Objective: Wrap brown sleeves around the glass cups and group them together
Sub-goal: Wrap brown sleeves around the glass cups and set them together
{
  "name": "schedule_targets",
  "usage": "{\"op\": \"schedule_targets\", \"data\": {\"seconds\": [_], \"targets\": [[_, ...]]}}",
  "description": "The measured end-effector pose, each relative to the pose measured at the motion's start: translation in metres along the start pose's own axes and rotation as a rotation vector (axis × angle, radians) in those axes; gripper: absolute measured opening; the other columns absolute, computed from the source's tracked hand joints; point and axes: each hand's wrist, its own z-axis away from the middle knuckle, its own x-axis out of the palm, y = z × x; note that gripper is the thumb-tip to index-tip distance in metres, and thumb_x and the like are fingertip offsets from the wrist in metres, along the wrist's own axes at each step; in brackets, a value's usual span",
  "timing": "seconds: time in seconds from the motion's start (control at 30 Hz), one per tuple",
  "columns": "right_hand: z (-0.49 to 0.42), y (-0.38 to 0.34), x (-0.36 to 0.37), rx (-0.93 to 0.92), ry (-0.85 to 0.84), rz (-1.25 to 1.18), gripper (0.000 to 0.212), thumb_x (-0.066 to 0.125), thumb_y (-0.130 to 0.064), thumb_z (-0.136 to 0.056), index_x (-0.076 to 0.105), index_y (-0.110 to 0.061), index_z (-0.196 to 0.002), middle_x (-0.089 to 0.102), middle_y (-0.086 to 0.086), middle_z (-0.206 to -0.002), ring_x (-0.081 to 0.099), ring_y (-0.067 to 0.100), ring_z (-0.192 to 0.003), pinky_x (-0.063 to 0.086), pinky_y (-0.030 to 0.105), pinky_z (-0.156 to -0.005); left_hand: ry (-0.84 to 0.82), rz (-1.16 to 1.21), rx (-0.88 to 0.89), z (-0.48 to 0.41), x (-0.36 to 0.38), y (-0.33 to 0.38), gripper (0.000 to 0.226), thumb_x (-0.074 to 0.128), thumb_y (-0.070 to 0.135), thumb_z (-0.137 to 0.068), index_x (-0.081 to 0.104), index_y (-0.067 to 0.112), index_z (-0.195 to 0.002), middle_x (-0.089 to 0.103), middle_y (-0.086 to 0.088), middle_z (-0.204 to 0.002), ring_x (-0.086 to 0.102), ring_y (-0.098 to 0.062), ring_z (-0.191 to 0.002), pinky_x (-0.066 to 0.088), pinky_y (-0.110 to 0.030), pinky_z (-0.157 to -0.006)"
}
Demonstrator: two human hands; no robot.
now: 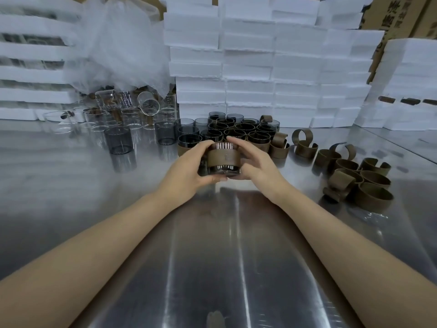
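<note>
- 2 bare forearms enter from 7 and 5 o'clock of the view and meet just above its centre.
- The left hand (189, 166) is curled round the left side of a dark glass cup (221, 171), with the thumb low near the base. It is gripping the cup.
- The right hand (257, 162) is curled round the right side of the same cup, with the forefinger reaching over the far rim. It is also gripping.
- A brown sleeve (223, 157) is wrapped round the middle of the cup, and a band of bare glass shows above and below it.
- The cup sits between the 2 hands, low over the steel counter (212, 256). Whether its base touches the metal cannot be told.
- At 12 o'clock of the held cup, just behind it, sleeved cups (243, 133) stand upright in a cluster, packed side to side with mouths up.
- From 2 to 4 o'clock, loose sleeves (354, 176) lie on the counter as open curled rings. Some are single and some are heaped against each other.
- At 10 o'clock, bare smoky cups (118, 140) stand upright, spaced apart.
- Behind them, at 10 to 11 o'clock, is a crowd of clear glasses (132, 110). Most are upright and a few are tipped on their sides.
- At 11 o'clock, above the clear glasses, is a mound of crumpled plastic wrap (123, 43).
- From 12 to 2 o'clock, white foam blocks (260, 67) are stacked in a wall along the back of the counter.
- At the top right corner, cardboard cartons (402, 15) show printed characters, too blurred to read.
</note>
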Motion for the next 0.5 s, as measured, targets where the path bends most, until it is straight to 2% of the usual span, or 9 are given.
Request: {"op": "schedule_targets", "data": {"seconds": [0.1,0.2,0.23,0.33,0.43,0.5], "targets": [[-0.0010,0.0047,0.0016,-0.025,0.028,0.087,0.072,0.052,0.007,-0.076,0.051,-0.041,-0.130,0.057,-0.003,-0.132,0.064,0.016,-0.113,0.058,0.042,-0.085,0.016,0.058,-0.011,-0.0012,-0.0022,-0.0047,0.066,0.087,0.031,-0.068,0.049,0.030,-0.122,0.055,0.029,-0.106,0.051,0.021,-0.098,0.035,0.000,-0.082],[-0.0004,0.0074,-0.0004,-0.037,0.035,0.187,0.072,0.056,-0.002,-0.071,0.051,-0.041,-0.131,0.060,-0.007,-0.128,0.065,0.009,-0.109,0.051,0.018,-0.068,0.003,0.074,-0.003,-0.0018,-0.0044,-0.0082,0.068,0.088,0.026,-0.066,0.049,0.033,-0.121,0.057,0.029,-0.109,0.051,0.021,-0.102,0.035,0.000,-0.085],[-0.0005,0.0086,-0.0015,-0.048,0.043,0.227,0.071,0.057,-0.002,-0.071,0.052,-0.038,-0.133,0.061,-0.006,-0.126,0.066,0.008,-0.107,0.049,0.014,-0.066,-0.002,0.079,-0.002,-0.0017,-0.0048,-0.0089,0.069,0.089,0.025,-0.066,0.050,0.033,-0.122,0.058,0.029,-0.110,0.051,0.019,-0.104,0.036,-0.001,-0.086],[-0.0003,0.0104,-0.0042,-0.073,0.056,0.334,0.068,0.060,0.000,-0.073,0.054,-0.027,-0.136,0.063,-0.007,-0.121,0.067,0.002,-0.100,0.048,0.010,-0.066,-0.018,0.097,-0.012,-0.0014,-0.0050,-0.0100,0.073,0.090,0.023,-0.064,0.051,0.031,-0.126,0.059,0.028,-0.113,0.053,0.016,-0.108,0.037,-0.003,-0.090],[0.0002,0.0062,-0.0049,-0.120,0.040,0.421,0.063,0.062,0.001,-0.075,0.057,-0.025,-0.132,0.064,-0.020,-0.107,0.066,-0.004,-0.096,0.050,0.009,-0.072,-0.017,0.094,-0.016,-0.0011,-0.0058,-0.0100,0.077,0.090,0.022,-0.064,0.051,0.028,-0.130,0.059,0.028,-0.113,0.053,0.019,-0.106,0.036,-0.002,-0.090],[0.0007,0.0032,-0.0043,-0.149,0.041,0.470,0.061,0.061,0.000,-0.074,0.059,-0.026,-0.129,0.063,-0.026,-0.099,0.066,-0.005,-0.090,0.049,0.007,-0.073,-0.013,0.086,-0.012,-0.0011,-0.0062,-0.0097,0.079,0.090,0.021,-0.064,0.051,0.024,-0.132,0.060,0.023,-0.116,0.052,0.020,-0.106,0.036,-0.001,-0.091]]}}
